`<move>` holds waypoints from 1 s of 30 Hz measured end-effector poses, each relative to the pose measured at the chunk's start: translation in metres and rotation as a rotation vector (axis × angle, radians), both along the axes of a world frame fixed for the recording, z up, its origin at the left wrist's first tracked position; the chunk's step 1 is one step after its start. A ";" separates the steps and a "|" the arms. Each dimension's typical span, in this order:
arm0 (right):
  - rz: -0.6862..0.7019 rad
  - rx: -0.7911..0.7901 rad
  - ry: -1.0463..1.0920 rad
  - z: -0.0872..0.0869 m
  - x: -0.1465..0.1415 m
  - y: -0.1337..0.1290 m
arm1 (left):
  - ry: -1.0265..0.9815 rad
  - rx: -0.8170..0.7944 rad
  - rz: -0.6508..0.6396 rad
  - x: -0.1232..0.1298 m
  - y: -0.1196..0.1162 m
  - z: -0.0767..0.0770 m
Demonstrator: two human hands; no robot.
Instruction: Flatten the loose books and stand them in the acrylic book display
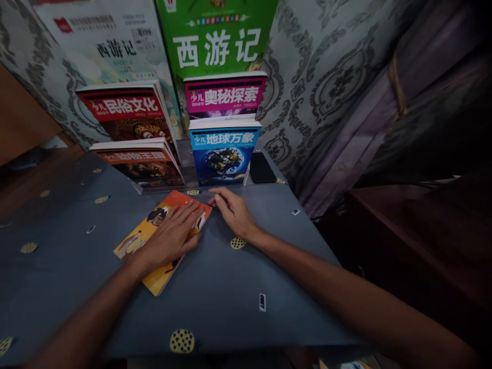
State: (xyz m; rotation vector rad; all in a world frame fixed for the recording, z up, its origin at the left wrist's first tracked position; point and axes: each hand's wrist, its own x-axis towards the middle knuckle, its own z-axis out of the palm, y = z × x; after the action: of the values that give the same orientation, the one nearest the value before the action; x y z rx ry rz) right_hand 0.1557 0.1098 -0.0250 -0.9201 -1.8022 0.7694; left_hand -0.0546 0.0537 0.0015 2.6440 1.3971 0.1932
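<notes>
An orange and yellow book (pixel 159 284) lies closed and slanted on the blue patterned tablecloth (pixel 230 287). My left hand (pixel 172 233) rests flat over its cover with the fingers stretched out, hiding much of the picture. To the right of the book, my right hand (pixel 232 210) hovers or rests near its upper right corner; the fingers are loosely bent and apart, with nothing seen in them. Behind the hands stand a blue book with a globe (pixel 225 159) and an orange-brown book with a lion (pixel 148 171).
Behind the front row stand a red book (pixel 123 110), a magenta book (pixel 226 95), a tall green book (pixel 219 41) and a tall pale book (pixel 115 51), near the wallpaper. A black phone (pixel 262 168) lies right of the globe book. A curtain (pixel 346 133) hangs beyond the table's right edge.
</notes>
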 end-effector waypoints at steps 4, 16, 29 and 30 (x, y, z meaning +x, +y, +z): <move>0.030 0.031 -0.053 0.002 0.000 -0.003 | -0.011 -0.001 0.006 0.000 0.000 -0.002; 0.010 0.009 -0.117 0.000 -0.001 -0.001 | -0.021 -0.005 0.003 -0.002 0.000 -0.003; 0.008 0.173 -0.320 -0.004 -0.004 -0.005 | 0.104 0.063 0.550 -0.032 0.014 0.018; 0.005 0.232 -0.376 -0.003 -0.004 -0.008 | 0.096 0.062 0.559 -0.034 0.014 0.019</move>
State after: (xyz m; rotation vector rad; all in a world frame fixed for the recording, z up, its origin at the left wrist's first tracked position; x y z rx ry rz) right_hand 0.1513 0.1021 -0.0278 -0.9494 -2.1668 0.3939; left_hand -0.0882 0.0677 0.0205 2.2625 2.1649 0.1703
